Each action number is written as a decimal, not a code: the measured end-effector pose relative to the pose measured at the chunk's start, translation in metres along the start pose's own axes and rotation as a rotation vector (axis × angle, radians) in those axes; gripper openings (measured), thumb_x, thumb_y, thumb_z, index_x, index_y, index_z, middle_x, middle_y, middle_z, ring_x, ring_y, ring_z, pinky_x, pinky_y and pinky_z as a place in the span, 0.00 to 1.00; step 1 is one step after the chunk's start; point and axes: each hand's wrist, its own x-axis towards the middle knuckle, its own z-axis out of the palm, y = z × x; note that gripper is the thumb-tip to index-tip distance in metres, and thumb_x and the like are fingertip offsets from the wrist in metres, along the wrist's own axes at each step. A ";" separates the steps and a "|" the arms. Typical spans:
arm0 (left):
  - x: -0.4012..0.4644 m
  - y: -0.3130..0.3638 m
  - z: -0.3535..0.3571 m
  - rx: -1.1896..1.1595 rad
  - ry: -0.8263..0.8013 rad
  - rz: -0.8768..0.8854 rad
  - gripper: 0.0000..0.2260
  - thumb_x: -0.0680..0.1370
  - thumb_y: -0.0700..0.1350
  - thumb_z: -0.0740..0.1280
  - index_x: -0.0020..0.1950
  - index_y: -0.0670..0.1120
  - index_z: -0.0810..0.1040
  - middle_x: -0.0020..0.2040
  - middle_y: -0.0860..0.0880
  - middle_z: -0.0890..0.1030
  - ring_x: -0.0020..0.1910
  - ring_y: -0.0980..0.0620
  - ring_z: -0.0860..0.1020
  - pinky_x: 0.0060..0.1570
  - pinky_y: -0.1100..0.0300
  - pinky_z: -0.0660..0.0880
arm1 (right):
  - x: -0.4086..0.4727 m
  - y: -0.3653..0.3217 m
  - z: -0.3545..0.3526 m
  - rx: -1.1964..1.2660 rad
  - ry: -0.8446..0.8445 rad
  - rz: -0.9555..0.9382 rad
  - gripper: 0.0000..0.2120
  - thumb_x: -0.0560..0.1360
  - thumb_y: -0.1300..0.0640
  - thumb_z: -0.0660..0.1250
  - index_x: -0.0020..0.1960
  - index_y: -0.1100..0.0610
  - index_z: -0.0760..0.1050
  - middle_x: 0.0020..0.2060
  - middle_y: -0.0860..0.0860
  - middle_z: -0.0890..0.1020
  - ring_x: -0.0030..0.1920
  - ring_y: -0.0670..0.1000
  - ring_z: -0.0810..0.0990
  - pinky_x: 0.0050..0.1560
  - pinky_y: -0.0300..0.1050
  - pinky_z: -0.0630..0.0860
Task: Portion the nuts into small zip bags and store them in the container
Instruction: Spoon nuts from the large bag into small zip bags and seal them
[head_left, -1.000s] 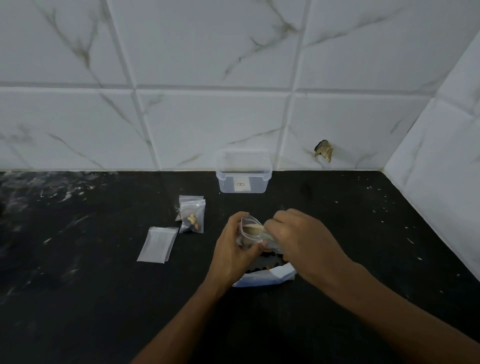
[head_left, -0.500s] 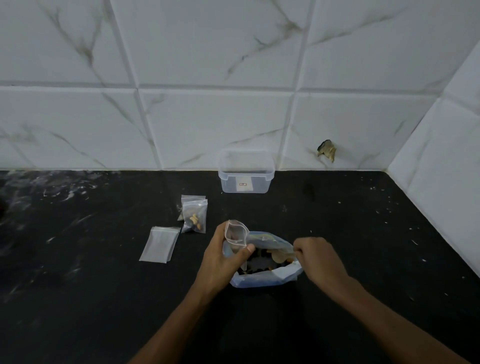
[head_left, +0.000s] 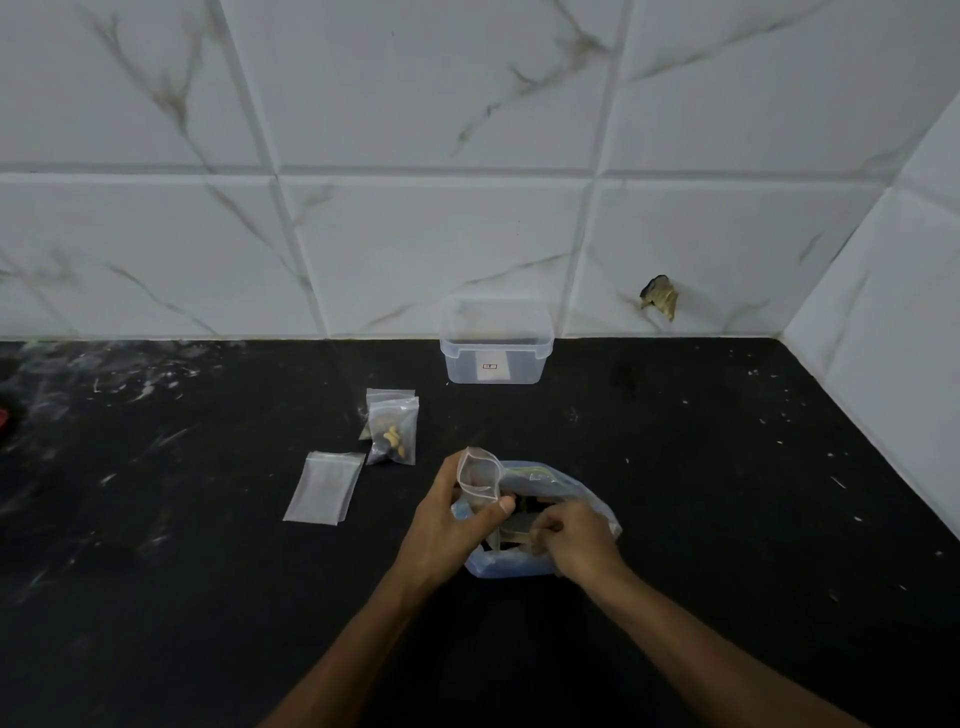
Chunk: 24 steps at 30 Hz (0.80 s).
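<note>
On the left of the dark worktop (head_left: 156, 597) lies a flat, unfilled zip bag (head_left: 323, 487), and just beside it, a little further back, sit filled zip bags (head_left: 392, 428) stacked one on another, with pale and dark nuts showing through the front one. The person's left hand (head_left: 447, 525) has its fingers curled round a small zip bag (head_left: 479, 475), the thumb pressing across the front so the mouth of the bag stands open and upright. This small bag is held at the left edge of a big bag of nuts (head_left: 540, 519), which sits on the worktop with its top spread wide. The right hand (head_left: 579, 540) is inside the mouth of the big bag, its fingers bunched and curled down among the nuts (head_left: 519, 527); whether it actually pinches any cannot be told, since the fingertips are hidden. Behind the hands, against the tiled wall (head_left: 467, 130), stands a clear plastic container (head_left: 496, 340) with a small label on its front, well apart from the bags. To its right a chipped hole (head_left: 660, 296) marks the wall
</note>
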 end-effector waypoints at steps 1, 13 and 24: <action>0.000 0.000 0.000 0.007 -0.007 -0.003 0.26 0.69 0.58 0.73 0.66 0.59 0.71 0.58 0.60 0.79 0.61 0.58 0.78 0.61 0.52 0.76 | 0.000 0.000 0.001 0.057 -0.004 0.040 0.09 0.79 0.62 0.63 0.43 0.54 0.79 0.41 0.46 0.80 0.42 0.45 0.79 0.39 0.37 0.76; 0.005 -0.003 -0.007 -0.015 0.005 -0.035 0.26 0.69 0.58 0.74 0.65 0.59 0.72 0.58 0.58 0.81 0.60 0.58 0.79 0.62 0.50 0.76 | -0.011 0.017 -0.025 0.463 0.030 0.218 0.07 0.77 0.66 0.65 0.45 0.58 0.81 0.40 0.56 0.83 0.35 0.47 0.79 0.34 0.38 0.76; 0.020 0.017 -0.005 0.102 0.106 0.061 0.23 0.72 0.55 0.74 0.64 0.58 0.71 0.56 0.60 0.80 0.56 0.64 0.78 0.56 0.62 0.74 | -0.038 -0.026 -0.105 0.501 0.156 -0.008 0.07 0.78 0.64 0.65 0.48 0.58 0.82 0.42 0.55 0.83 0.37 0.47 0.78 0.35 0.37 0.76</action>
